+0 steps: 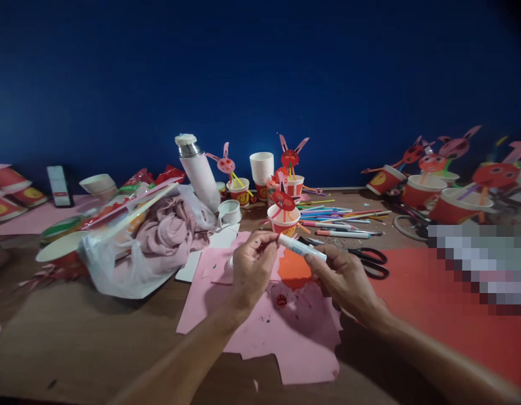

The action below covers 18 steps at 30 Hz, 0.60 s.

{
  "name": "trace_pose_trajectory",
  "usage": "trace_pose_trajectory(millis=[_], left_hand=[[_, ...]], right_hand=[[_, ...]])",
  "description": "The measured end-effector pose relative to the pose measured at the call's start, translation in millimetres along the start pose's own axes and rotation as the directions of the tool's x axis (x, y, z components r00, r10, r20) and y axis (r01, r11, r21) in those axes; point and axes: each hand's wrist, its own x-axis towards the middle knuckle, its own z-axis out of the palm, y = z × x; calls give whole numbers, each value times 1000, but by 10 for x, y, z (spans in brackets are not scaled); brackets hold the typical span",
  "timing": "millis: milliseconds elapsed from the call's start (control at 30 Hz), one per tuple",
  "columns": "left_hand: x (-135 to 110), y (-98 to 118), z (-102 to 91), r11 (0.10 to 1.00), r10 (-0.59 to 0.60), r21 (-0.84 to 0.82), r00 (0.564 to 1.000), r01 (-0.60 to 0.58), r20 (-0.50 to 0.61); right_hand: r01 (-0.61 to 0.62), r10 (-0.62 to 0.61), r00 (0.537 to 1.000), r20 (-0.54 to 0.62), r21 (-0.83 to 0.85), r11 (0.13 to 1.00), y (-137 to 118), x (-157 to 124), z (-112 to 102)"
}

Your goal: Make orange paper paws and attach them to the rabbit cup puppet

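A slim white tube with blue print (300,247), possibly glue, is held between my two hands above the pink sheet. My left hand (254,264) is closed at its left end, fingertips on the tip. The fingers of my right hand (342,275) pinch its other end. Below lies a cut-up pink foam sheet (260,332) with a small round red piece with black markings (281,301) on it. An orange piece (294,270) lies just behind. Past the tube stands a red paper cup (284,225) with a red cut-out face (284,201).
Black-handled scissors (372,259) and colored sticks (332,214) lie to the right, beside a red sheet (446,315). A plastic bag (117,270), a white flask (200,177) and a metal cup (229,212) stand left. More decorated cups (421,191) line the back right.
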Motion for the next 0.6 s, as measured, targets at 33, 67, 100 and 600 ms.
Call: trace_pose_trajectory(millis=[33,67,100,600], left_hand=[[-3,8,2,1000,20,0,1000,-20,0],[-8,17,4,999,34,2,999,-34,-1],[-13,26,6,999,44,4,999,-44,-4],[-54,24,-18,969,194,150,980,-198,44]], right_hand=[[1,-1,1000,-1,-9,1000,-5,-1,-2],[1,-1,1000,-2,-16,1000,-8,-1,-4],[1,-1,1000,-5,-24,1000,-10,0,-7],[46,-44,999,15,-151,987,-5,-1,-36]])
